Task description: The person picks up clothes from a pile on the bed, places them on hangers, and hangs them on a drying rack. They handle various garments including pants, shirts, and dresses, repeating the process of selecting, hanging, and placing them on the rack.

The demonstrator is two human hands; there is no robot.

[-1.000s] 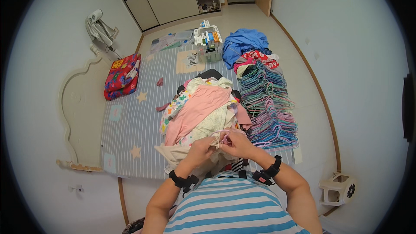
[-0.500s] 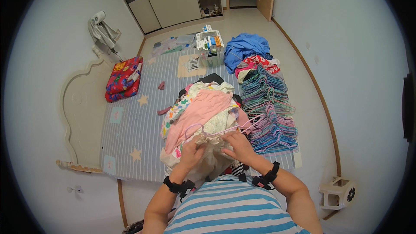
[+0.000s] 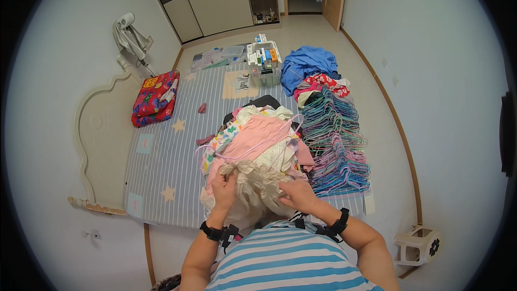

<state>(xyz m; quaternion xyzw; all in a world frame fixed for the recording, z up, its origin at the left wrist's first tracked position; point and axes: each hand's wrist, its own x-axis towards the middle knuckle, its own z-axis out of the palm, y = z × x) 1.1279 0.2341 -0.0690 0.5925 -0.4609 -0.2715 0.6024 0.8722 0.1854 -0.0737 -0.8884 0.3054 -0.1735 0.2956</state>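
Note:
A cream, gathered-edge garment [image 3: 257, 184] is stretched between my two hands, its body hanging toward me. My left hand [image 3: 224, 189] pinches its left edge, and my right hand [image 3: 299, 196] grips the right edge. Just beyond the fingers, a light pink clothes hanger [image 3: 242, 158] extends across the heap, its hook toward the far right; neither hand holds it. Under the hanger is a pink garment [image 3: 259, 134] on top of the pile of clothes [image 3: 229, 133], with white and coloured-print pieces around it.
To the right lie rows of hangers [image 3: 336, 151], with a blue cloth heap [image 3: 307, 67] behind them. A clear box of small packages [image 3: 265, 67] stands at the bed's far end. A red folded bundle [image 3: 156, 98] is by the headboard [image 3: 97, 145]. A stool [image 3: 417, 245] stands lower right.
The hanger has left my fingers and now lies farther forward on the pile, its hook turned to the right. My hands have spread apart, opening out the cream garment.

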